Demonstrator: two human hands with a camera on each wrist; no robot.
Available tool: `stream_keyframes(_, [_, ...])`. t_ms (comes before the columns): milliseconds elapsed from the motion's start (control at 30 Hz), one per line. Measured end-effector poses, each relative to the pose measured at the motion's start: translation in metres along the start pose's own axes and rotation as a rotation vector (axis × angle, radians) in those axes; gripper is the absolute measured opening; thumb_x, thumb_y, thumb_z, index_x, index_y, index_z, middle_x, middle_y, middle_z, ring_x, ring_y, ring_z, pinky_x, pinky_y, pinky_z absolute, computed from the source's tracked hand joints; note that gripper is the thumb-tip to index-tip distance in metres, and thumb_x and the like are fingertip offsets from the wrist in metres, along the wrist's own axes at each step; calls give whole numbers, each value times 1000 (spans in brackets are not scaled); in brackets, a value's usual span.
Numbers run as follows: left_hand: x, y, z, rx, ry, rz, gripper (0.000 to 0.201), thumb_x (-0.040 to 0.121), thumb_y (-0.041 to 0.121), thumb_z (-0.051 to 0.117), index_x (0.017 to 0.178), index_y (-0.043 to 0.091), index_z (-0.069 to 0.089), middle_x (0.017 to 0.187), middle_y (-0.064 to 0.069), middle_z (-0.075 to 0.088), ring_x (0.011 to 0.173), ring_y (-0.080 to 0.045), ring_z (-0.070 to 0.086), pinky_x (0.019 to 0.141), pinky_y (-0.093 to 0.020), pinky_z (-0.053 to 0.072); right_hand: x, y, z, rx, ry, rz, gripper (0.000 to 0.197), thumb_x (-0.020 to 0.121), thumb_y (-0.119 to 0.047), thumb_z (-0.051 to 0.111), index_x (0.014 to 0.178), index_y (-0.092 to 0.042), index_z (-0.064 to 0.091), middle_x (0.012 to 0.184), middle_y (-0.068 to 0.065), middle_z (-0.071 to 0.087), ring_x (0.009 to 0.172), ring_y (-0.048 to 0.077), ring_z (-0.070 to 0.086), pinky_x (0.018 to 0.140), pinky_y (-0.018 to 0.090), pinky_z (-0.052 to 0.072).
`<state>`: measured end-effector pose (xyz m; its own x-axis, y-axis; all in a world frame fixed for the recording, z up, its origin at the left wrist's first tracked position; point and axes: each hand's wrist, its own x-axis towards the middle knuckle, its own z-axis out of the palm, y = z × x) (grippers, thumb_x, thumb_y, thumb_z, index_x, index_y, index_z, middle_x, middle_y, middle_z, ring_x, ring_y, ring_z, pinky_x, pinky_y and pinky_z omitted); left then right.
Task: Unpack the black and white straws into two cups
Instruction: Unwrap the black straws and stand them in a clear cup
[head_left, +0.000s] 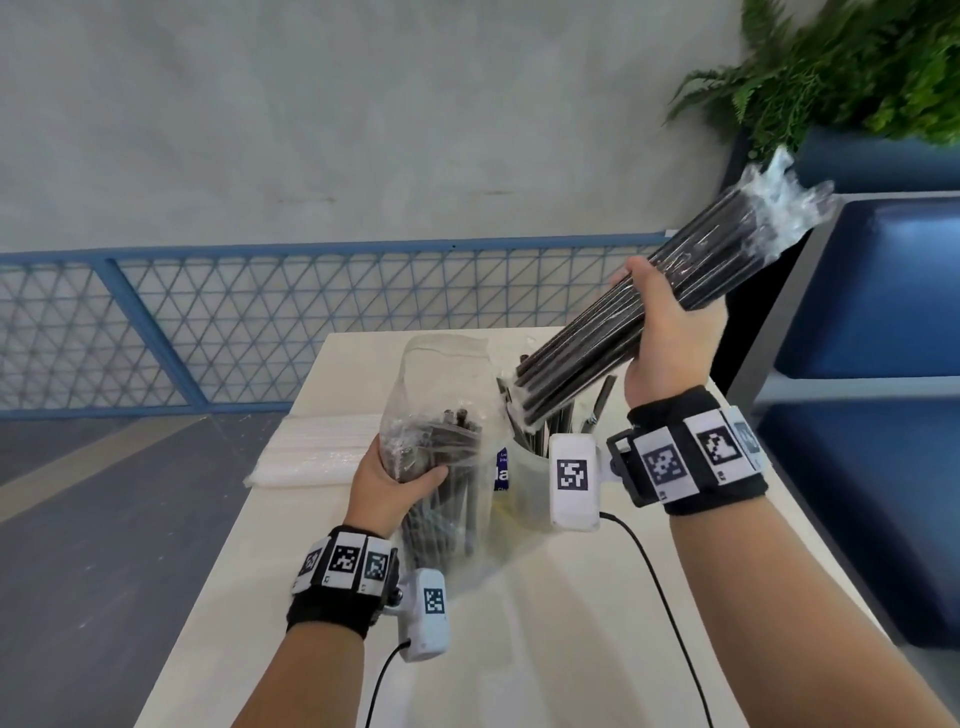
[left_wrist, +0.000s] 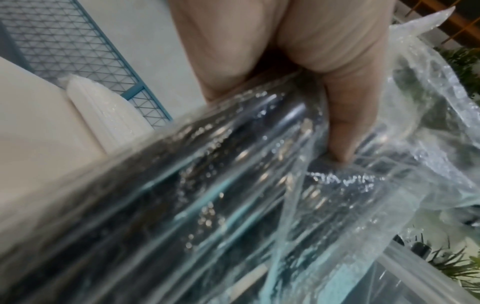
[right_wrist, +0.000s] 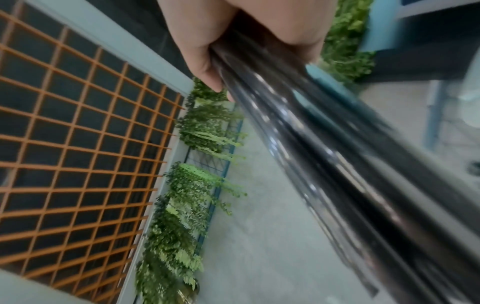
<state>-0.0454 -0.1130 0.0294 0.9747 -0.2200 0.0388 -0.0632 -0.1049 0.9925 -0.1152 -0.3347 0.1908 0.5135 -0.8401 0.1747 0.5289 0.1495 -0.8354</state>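
Clear plastic everywhere. The right hand (head_left: 670, 332) is wrapped tight round a bundle of black straws (head_left: 649, 306), held tilted with its low end just over the cup (head_left: 524, 483) and its crinkly wrapped end up and away from it. That cup already has black straws poking out. Just left of the cup, the left hand (head_left: 389, 483) grips a plastic bag (head_left: 441, 415) with more dark straws inside. A pack of white straws (head_left: 317, 452) lies further left of the cup on the table (head_left: 545, 649), untouched. I can't spot a second cup.
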Motion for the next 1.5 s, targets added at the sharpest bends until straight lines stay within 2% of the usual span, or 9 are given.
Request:
stream_keyframes(100, [-1,-1,1,-28,8,-14,49,63,2,81,103,20,58,103,-5,68,101,-23,64,95,-41,49,0,7,1,-130,-30,-121,24,74,-15,72,92,-12,56,85,9,70,82,24,67,83,45,56])
stream_keyframes(233, [-3,3,4,-30,11,-13,52,64,1,80,110,12,56,102,-6,67,99,-22,63,96,-42,48,-9,44,-7,-419,-149,-104,28,78,-21,73,100,-15,58,90,-6,65,86,11,64,72,11,51])
stream_keyframes(367, [-4,0,7,-64,-5,-17,53,63,-1,80,107,17,58,105,-7,68,102,-24,64,97,-46,48,-16,71,-19,-623,-226,-28,37,72,-20,77,102,-11,58,91,-4,65,89,17,64,81,27,52])
stream_keyframes(567, [-3,-2,6,-76,-15,-14,55,61,2,82,109,17,58,107,-8,68,104,-24,64,98,-49,47,-14,60,-15,-581,-335,-382,79,71,-7,75,133,-30,32,108,-11,56,88,-2,57,74,5,45])
stream_keyframes(667, [-4,-1,7,-95,-34,-17,60,57,11,86,110,16,58,107,-8,68,104,-24,64,97,-49,47,-12,67,-13,-773,-472,-545,51,79,0,62,121,-27,52,111,3,58,89,1,50,78,1,40])
stream_keyframes(800, [-4,-1,6,-94,-37,-23,61,48,23,86,103,24,60,104,-5,69,102,-23,65,96,-46,49,-11,96,-27,-966,-553,-506,20,83,2,52,87,-11,67,86,5,60,82,24,54,77,36,47])
stream_keyframes(1033, [-3,-5,5,-101,-45,-6,52,60,1,83,100,25,59,98,0,69,92,-9,67,93,-39,50,-23,108,-31,-1264,-654,-493,29,88,-20,39,101,-15,65,107,9,60,100,28,54,96,41,42])
stream_keyframes(1167, [-3,-4,1,-98,-62,12,52,64,-2,79,107,17,58,101,-1,69,93,-7,67,93,-37,51,-47,83,-20,-903,-577,-721,18,89,-11,51,100,-10,64,104,6,56,95,14,49,88,21,41])
stream_keyframes(1500, [-6,-6,-3,-106,-171,7,80,44,34,89,114,7,59,104,-12,70,100,-24,67,90,-45,53,-70,98,-21,-1042,-1096,-14,76,79,-41,68,142,-18,32,138,4,50,126,16,48,106,30,39])
